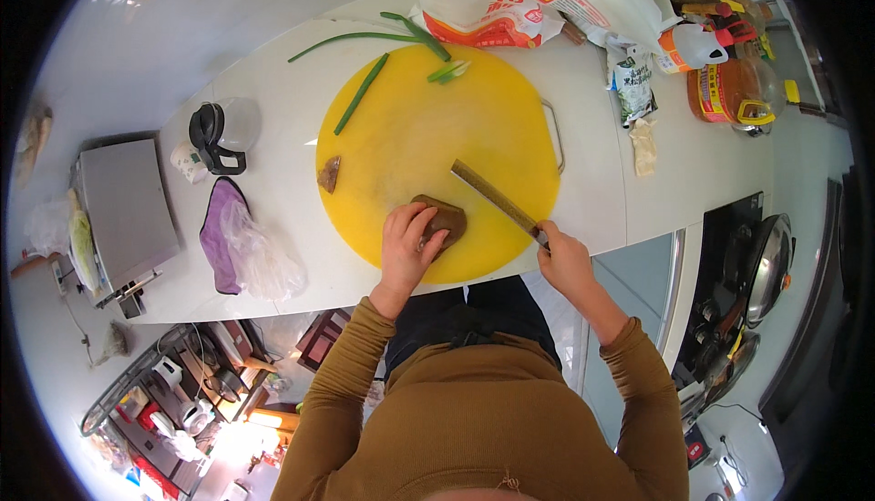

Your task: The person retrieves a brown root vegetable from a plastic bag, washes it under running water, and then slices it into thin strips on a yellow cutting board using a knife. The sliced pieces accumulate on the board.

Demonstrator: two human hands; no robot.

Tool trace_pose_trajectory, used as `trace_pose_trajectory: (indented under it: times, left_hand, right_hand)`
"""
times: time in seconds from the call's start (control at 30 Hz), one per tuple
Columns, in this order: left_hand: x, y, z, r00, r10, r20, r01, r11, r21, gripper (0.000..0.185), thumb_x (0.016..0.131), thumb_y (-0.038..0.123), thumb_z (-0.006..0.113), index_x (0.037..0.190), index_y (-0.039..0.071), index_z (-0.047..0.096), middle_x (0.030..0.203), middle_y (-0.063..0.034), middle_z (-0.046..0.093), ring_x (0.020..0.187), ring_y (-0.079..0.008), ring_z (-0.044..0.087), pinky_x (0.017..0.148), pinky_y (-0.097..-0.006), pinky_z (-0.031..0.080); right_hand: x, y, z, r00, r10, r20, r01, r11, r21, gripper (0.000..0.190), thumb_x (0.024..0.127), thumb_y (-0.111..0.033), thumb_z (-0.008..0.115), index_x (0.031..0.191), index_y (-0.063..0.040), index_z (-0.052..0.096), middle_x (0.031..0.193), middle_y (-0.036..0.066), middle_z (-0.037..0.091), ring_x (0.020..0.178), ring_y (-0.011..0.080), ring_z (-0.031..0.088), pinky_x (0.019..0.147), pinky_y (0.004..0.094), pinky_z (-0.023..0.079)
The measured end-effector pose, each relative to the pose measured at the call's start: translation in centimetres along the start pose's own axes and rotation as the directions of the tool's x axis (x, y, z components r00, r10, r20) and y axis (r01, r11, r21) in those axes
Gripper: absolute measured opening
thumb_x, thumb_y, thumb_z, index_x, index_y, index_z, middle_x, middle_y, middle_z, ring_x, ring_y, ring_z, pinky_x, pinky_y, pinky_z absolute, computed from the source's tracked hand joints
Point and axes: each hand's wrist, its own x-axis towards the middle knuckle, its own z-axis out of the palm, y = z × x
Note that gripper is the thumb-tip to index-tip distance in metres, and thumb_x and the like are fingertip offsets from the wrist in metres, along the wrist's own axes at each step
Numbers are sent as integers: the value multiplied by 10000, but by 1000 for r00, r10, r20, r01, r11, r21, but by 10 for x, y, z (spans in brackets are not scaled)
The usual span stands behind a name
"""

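My left hand (408, 241) grips a smooth brown block of food (448, 220), with the fingertips and thumb on its top and sides. The block lies near the front edge of a round yellow cutting board (437, 118). In my right hand (564, 258) is the handle of a kitchen knife (495, 194). Its blade slants up and left over the board, seen nearly edge-on, apart from the block. A small brown piece (329, 175) sits at the board's left rim. A green onion stalk (361, 94) and a cut pale-green onion piece (449, 71) lie farther back.
Behind the board stands a large printed flour sack (478, 5). A glass pot with a black handle (222, 138), a purple cloth (222, 241) and a clear plastic bag (263, 255) are at left. Right are an oil jug (731, 91) and a cooktop (718, 282).
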Motion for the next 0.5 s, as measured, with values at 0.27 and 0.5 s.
trace_pose_trajectory:
  times: [0.27,0.5]
  left_hand:
    - [-15,-3,14,997,41,-65,-31,989,141,280,702,87,749,962,35,658,1020,-118,606,965,-341,559,830,-419,453]
    - [-20,-5,13,1000,-13,-3,13,995,102,277,682,53,733,947,14,663,1021,-155,609,971,-380,559,860,-448,455]
  right_hand:
    - [15,-54,-25,961,-224,163,235,971,-52,349,778,-61,576,1125,-34,585,659,158,608,585,324,626,515,416,495]
    - [16,-66,-41,929,-216,300,247,967,-69,387,758,-42,573,1139,18,572,662,163,608,569,317,631,507,408,500]
